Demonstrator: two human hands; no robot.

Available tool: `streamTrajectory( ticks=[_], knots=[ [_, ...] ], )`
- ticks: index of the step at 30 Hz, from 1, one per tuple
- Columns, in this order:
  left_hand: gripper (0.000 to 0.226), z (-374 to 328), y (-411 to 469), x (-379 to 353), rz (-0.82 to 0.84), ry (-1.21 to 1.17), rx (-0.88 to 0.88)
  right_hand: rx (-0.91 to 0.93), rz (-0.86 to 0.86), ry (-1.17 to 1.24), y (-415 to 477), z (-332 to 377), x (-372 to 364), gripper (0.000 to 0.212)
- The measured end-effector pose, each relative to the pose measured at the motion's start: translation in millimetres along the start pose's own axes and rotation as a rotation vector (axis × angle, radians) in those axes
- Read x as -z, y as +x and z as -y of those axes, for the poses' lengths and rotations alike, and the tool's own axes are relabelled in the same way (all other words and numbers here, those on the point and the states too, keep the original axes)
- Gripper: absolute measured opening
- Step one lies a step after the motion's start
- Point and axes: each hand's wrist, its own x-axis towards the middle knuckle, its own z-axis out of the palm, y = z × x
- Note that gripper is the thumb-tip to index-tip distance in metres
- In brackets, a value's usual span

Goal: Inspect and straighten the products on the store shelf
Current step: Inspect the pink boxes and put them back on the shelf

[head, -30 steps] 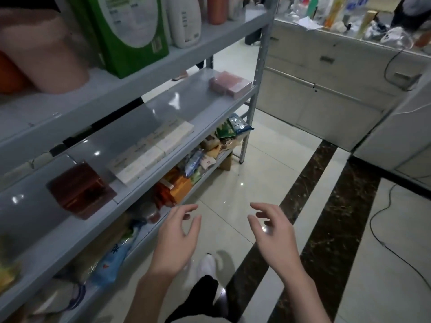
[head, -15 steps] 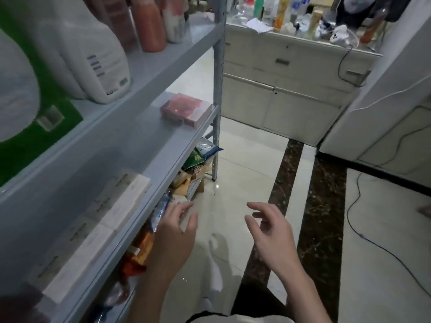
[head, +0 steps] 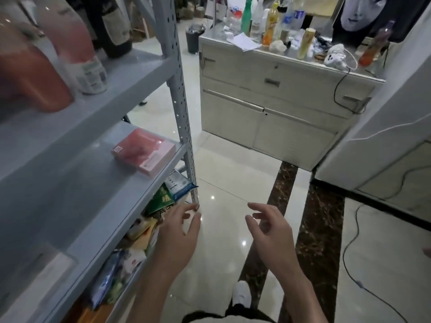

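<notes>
A grey metal shelf unit (head: 140, 190) fills the left side. A pink box (head: 143, 151) lies flat on its middle shelf near the corner post. On the top shelf stand an orange bottle (head: 30, 78), a pink bottle (head: 74, 52) and a dark bottle (head: 114, 26). Below the middle shelf, snack packets stick out: a green packet (head: 161, 198) and a blue-white one (head: 178, 184). My left hand (head: 177, 236) hovers at the lower shelf's front, fingers loosely spread, holding nothing. My right hand (head: 270, 231) floats over the floor, fingers relaxed, empty.
A cream cabinet (head: 268, 113) with bottles and papers on its top stands ahead. A white counter (head: 384, 127) is at the right. A cable (head: 352, 248) trails over the tiled floor. A black bin (head: 193, 41) stands far back. My white shoe (head: 242, 293) is below.
The view has swung right along the shelf towards its end post and the cabinet. Both hands have stayed in front of me, empty; the left one is now level with the lower shelf's packets.
</notes>
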Motion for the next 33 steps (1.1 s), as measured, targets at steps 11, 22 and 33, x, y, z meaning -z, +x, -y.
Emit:
streamTrajectory(
  ticks=[11,22,33],
  knots=[
    [0.020,-13,114,-11,-0.257,-0.038,0.178,0.121,0.298,0.023,177,19,-46,0.025],
    [0.020,13,164,32,-0.602,-0.080,0.330,0.339,0.574,0.032,268,65,-140,0.025],
    [0.023,4,172,8,-0.813,-0.085,0.487,0.418,0.851,-0.033,322,62,-166,0.026]
  ],
)
